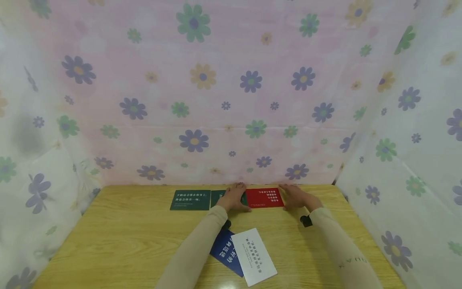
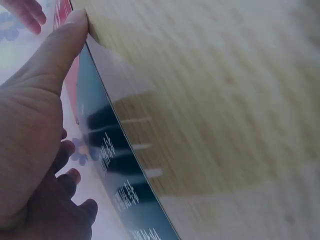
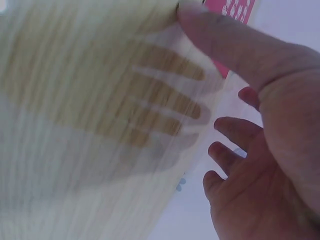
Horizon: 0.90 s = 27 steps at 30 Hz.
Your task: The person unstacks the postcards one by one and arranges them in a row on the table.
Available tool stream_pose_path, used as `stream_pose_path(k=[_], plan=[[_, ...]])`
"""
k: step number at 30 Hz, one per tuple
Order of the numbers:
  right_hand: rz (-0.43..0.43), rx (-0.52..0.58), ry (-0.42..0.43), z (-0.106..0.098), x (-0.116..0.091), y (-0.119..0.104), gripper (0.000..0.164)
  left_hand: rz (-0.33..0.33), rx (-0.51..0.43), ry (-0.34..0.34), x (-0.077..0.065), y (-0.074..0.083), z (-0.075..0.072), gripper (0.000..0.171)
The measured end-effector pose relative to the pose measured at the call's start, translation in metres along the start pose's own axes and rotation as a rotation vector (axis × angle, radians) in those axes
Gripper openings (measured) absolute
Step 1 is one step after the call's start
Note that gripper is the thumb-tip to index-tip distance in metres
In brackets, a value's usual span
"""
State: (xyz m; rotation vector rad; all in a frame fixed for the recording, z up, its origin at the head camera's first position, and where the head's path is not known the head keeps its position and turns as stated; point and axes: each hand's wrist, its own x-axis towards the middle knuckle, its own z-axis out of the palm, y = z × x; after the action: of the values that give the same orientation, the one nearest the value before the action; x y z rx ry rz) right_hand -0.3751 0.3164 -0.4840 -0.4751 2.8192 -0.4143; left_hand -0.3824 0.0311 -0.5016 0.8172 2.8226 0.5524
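A red card [image 1: 265, 198] with white print lies flat at the back of the table, at the right end of a row. My left hand [image 1: 234, 197] reaches over its left end and the middle green card [image 1: 217, 196], thumb tip at the near edge, fingers spread toward the back. Another green card [image 1: 190, 200] with white lettering lies to the left. Beside the red card's right end is my right hand [image 1: 296, 197]. In the right wrist view its thumb [image 3: 225, 42] touches close to the corner of the red card [image 3: 235, 11], the other fingers loosely spread.
Closer to me, a white card [image 1: 254, 257] partly overlaps a blue card [image 1: 228, 251]. The wooden table [image 1: 119, 241] ends at a flowered cloth wall [image 1: 223, 160] just behind the row. Similar cloth stands at both sides.
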Motion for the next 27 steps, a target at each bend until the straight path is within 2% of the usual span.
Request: stream_pose_path(k=[4, 6, 11, 18, 22, 27], plan=[[-0.026, -0.037, 0.04, 0.005, -0.007, -0.01, 0.087, 0.025, 0.006, 0.02, -0.013, -0.002, 0.001, 0.092], [-0.049, -0.033, 0.056, 0.01, -0.012, -0.016, 0.082, 0.038, 0.003, 0.006, -0.022, -0.002, 0.0, 0.087], [-0.104, 0.061, 0.079, 0.025, -0.025, -0.038, 0.071, 0.061, 0.032, -0.041, -0.044, -0.004, -0.002, 0.077], [-0.192, 0.054, 0.093, 0.047, -0.044, -0.073, 0.072, 0.124, 0.09, -0.074, -0.077, -0.007, 0.004, 0.073], [-0.212, 0.08, 0.077, 0.057, -0.058, -0.089, 0.072, 0.18, 0.053, -0.081, -0.1, -0.002, 0.006, 0.067], [-0.22, 0.089, 0.048, 0.064, -0.078, -0.105, 0.075, 0.225, 0.066, -0.101, -0.124, 0.01, 0.007, 0.06]])
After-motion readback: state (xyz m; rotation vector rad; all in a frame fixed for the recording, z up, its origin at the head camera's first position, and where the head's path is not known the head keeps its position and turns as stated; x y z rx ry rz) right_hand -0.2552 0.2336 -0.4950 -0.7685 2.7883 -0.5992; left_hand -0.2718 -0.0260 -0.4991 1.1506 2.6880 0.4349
